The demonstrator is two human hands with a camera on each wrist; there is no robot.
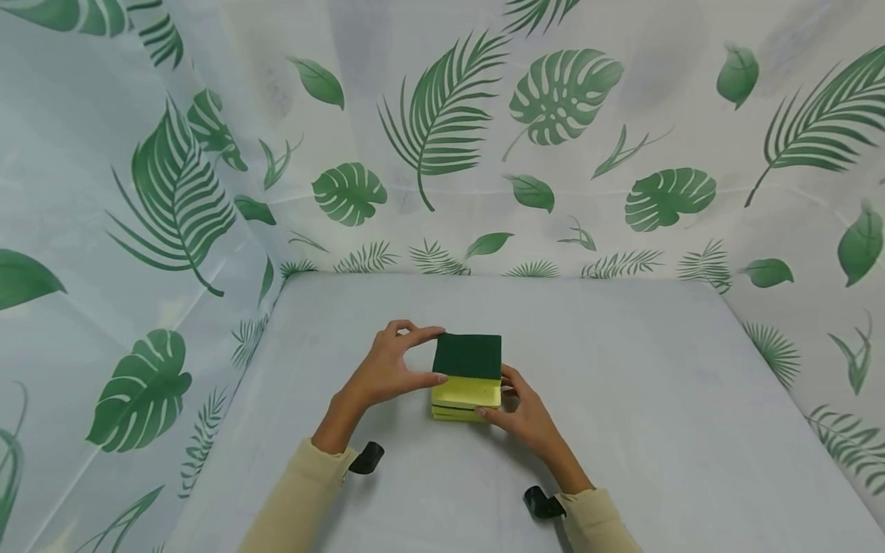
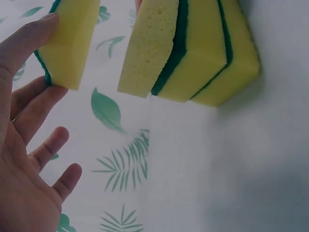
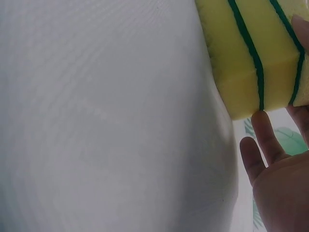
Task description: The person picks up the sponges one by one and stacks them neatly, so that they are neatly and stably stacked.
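Note:
My left hand [image 1: 386, 370] pinches a yellow sponge with a dark green scouring side [image 1: 469, 355] between thumb and fingers, green side up. In the left wrist view a gap shows between this held sponge [image 2: 72, 46] and a stack of sponges [image 2: 205, 53]. The stack is several layers of yellow foam with thin green bands between them, standing on the white table. My right hand [image 1: 528, 421] grips the stack's right side, thumb in front and fingers behind. In the right wrist view a fingertip touches the stack [image 3: 241, 92] near a green band.
The white table surface [image 1: 622, 369] stretches out around the stack. Behind it and at both sides hang white sheets with green leaf prints [image 1: 442, 115]. A black wrist device [image 1: 366, 458] sits at the left cuff, and another black device [image 1: 541, 503] at the right.

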